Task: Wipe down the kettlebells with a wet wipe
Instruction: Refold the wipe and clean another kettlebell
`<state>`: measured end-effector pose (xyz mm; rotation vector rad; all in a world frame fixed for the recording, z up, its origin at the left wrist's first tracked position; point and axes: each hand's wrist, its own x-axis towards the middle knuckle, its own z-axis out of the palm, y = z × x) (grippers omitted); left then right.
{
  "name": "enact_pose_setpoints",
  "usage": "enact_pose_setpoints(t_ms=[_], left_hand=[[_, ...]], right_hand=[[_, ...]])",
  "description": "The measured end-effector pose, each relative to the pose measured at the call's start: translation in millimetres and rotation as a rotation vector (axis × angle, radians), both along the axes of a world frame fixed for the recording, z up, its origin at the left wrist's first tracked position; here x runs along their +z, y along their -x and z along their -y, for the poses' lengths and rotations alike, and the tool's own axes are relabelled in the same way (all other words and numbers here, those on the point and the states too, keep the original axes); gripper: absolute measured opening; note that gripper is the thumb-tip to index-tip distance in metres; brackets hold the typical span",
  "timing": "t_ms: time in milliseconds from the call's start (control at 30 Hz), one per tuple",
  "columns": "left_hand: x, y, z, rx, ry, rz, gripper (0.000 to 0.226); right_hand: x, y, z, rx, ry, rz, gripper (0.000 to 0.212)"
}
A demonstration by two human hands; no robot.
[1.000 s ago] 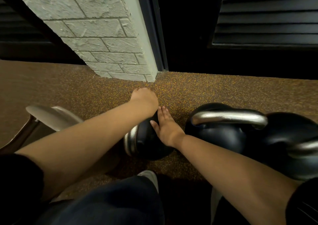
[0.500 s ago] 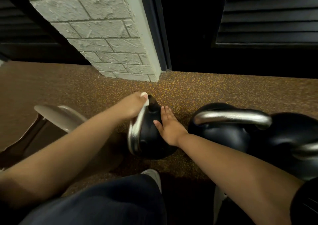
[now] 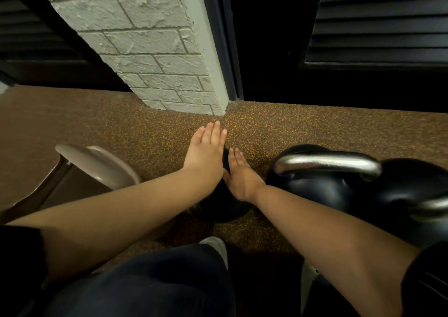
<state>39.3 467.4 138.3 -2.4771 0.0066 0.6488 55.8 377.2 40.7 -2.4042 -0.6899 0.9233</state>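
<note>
From the head camera, a small black kettlebell sits on the speckled floor, mostly hidden. The left hand lies flat and open over it. The right hand presses open against its side. Two bigger kettlebells stand just beside. No wipe or writing shows.

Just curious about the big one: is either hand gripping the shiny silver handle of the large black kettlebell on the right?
No, the silver handle is untouched; both the left hand and right hand rest on the small black kettlebell.

Both forearms bare. Short black sleeves at the upper arms. Dark navy trousers. Light grey shoe toe visible.
</note>
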Motion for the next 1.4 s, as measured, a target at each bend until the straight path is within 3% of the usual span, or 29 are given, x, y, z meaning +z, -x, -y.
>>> enact_pose_setpoints(t_ms=[100,333,400,467,567,633,833,1000,1100,1167,1233,1333,1400], left_hand=[[-8,-23,8,0.028,-0.103,-0.078,0.080],[6,-75,7,0.067,0.002,-0.365,0.044],[5,-86,-6,0.146,0.203,-0.396,0.029],[5,-92,-23,0.333,0.428,-0.374,0.033],[5,-85,-45,0.895,0.933,-0.353,0.036],[8,-73,-54,1.145,1.156,-0.319,0.040],[14,-19,-66,1.493,1.748,-0.128,0.044],[8,31,-53,1.399,1.904,0.149,0.045],[0,70,-46,1.176,1.816,0.312,0.041],[-1,92,-43,0.934,1.660,0.324,0.047],[-4,104,-43,0.827,1.627,0.276,0.056],[-9,105,-47,0.695,1.698,0.297,0.057],[-14,102,-48,0.541,1.619,0.345,0.055]], right_hand=[[-2,-1,0,0.001,-0.013,-0.009,0.065],[-15,0,-5,-0.021,-0.002,0.044,0.067],[-14,1,-4,-0.012,-0.005,0.069,0.066],[-15,0,-4,-0.008,-0.001,0.072,0.066],[-15,0,-1,-0.021,-0.032,0.051,0.067],[-13,1,0,-0.035,-0.067,0.024,0.067],[-9,2,0,-0.053,-0.069,0.014,0.067],[-6,1,1,-0.061,-0.075,-0.012,0.067],[-4,1,2,-0.060,-0.070,-0.028,0.068],[-2,2,2,-0.071,-0.070,-0.044,0.066],[3,2,3,-0.077,-0.107,-0.011,0.061],[22,5,5,-0.206,-0.335,0.173,0.049],[44,8,4,-0.333,-0.536,0.325,0.044]])
